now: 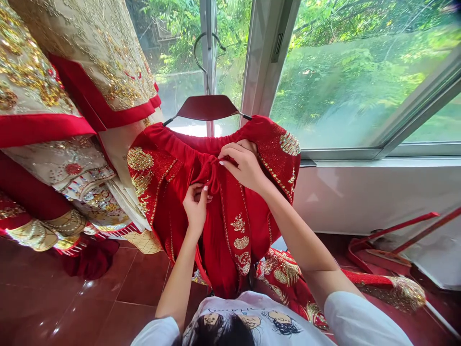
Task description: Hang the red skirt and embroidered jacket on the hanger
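A red skirt (pixel 169 178) with gold embroidery hangs from a dark red hanger (pixel 207 106) hooked at the window. My right hand (pixel 243 163) pinches the red drawstring knot (pixel 213 166) at the gathered waistband. Just below, my left hand (pixel 196 204) is closed around the hanging end of the red cord. Both forearms reach up from the bottom of the view.
Cream and gold embroidered garments with red trim (pixel 54 96) hang at the left, close beside the skirt. More red and gold fabric (pixel 288 274) lies on the red tiled floor (pixel 72 298). A red metal frame (pixel 396 240) leans low at the right under the window sill (pixel 378 161).
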`<control>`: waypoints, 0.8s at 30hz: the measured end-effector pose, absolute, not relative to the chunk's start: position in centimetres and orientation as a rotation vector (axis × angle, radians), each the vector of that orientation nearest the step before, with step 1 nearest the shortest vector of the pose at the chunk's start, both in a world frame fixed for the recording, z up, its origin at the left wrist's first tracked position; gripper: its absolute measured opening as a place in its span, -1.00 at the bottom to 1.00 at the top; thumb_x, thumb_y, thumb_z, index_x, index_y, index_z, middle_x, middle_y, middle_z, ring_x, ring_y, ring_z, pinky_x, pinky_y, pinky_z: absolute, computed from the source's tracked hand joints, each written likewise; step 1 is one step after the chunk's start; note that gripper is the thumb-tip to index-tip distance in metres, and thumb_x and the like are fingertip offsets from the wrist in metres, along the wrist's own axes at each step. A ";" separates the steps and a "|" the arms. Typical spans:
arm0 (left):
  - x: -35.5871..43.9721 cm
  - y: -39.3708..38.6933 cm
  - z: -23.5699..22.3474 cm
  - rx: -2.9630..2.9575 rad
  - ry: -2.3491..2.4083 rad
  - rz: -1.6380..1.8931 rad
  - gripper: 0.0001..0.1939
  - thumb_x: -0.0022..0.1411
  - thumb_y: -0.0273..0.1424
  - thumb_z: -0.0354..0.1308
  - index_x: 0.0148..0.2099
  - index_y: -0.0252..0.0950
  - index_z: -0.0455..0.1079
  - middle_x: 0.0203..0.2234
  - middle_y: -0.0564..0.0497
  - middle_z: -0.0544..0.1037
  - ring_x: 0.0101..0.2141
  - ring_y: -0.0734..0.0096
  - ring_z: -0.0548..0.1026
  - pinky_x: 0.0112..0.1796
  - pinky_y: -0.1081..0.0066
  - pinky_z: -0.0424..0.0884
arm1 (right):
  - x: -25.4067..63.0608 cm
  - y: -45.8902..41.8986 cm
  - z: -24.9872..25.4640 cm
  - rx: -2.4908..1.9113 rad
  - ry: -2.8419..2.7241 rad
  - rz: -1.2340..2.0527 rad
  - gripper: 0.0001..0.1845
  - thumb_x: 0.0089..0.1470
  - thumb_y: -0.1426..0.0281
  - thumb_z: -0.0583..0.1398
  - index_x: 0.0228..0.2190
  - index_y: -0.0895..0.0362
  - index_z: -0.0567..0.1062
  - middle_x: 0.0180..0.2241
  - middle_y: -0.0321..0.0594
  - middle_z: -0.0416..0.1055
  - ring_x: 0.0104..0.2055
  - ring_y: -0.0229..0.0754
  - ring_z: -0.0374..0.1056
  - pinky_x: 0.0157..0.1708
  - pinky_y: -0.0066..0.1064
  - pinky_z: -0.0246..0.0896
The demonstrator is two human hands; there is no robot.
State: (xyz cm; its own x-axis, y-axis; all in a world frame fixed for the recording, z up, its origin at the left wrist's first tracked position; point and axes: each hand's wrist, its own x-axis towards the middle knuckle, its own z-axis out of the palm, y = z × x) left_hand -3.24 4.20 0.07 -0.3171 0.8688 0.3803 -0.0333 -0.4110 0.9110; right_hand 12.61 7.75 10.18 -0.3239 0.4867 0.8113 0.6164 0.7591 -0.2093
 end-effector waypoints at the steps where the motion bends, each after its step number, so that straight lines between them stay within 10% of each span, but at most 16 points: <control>1: -3.0 4.2 0.2 1.281 1.109 1.784 -0.69 0.12 -0.20 0.22 -0.16 -0.29 0.36 -0.47 0.08 0.48 -0.56 0.51 0.47 -0.49 0.49 0.44 | 12.6 7.7 10.2 -0.834 -1.985 -0.166 -0.90 0.15 0.47 0.14 -0.35 0.11 0.48 -0.21 -0.23 0.50 -0.19 -0.12 0.22 -0.10 -0.23 -0.02; 9: -3.1 4.1 -2.1 1.676 1.410 1.569 -0.89 0.13 -0.40 0.14 -0.42 -0.30 0.44 -0.58 0.02 0.47 -0.56 0.45 0.41 -0.49 0.48 0.30 | 12.8 7.4 10.1 -0.854 -1.966 -0.169 -0.94 0.12 0.48 0.17 -0.38 0.11 0.45 -0.26 -0.27 0.50 -0.21 -0.13 0.21 -0.12 -0.27 -0.04; 19: -7.9 -0.3 -4.9 1.820 1.434 1.153 -0.55 -0.09 -0.30 0.36 -0.74 -0.23 0.14 -0.87 0.20 0.08 -0.83 0.60 0.02 -0.70 0.49 -0.16 | 12.4 5.7 9.3 -0.930 -2.006 -0.384 -0.82 0.09 0.28 0.24 -0.24 -0.01 0.60 -0.37 -0.23 0.36 -0.23 -0.11 0.15 -0.13 -0.20 -0.08; 24: -8.5 -1.9 5.4 2.337 1.472 1.034 -0.81 0.16 -0.22 0.22 -0.31 -0.23 0.54 -0.51 -0.01 0.55 -0.52 0.33 0.48 -0.48 0.42 0.33 | 12.4 4.6 8.5 -0.754 -2.045 -0.369 -0.78 0.12 0.45 0.19 -0.50 0.06 0.59 -0.27 -0.20 0.45 -0.20 -0.13 0.17 -0.15 -0.20 -0.02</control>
State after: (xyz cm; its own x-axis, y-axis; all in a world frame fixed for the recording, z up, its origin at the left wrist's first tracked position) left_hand -8.50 -1.91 5.36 0.2625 0.8509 0.4551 0.7167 -0.4877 0.4985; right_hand 12.44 4.59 8.51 -0.4112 0.3696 0.8332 0.6377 0.7698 -0.0268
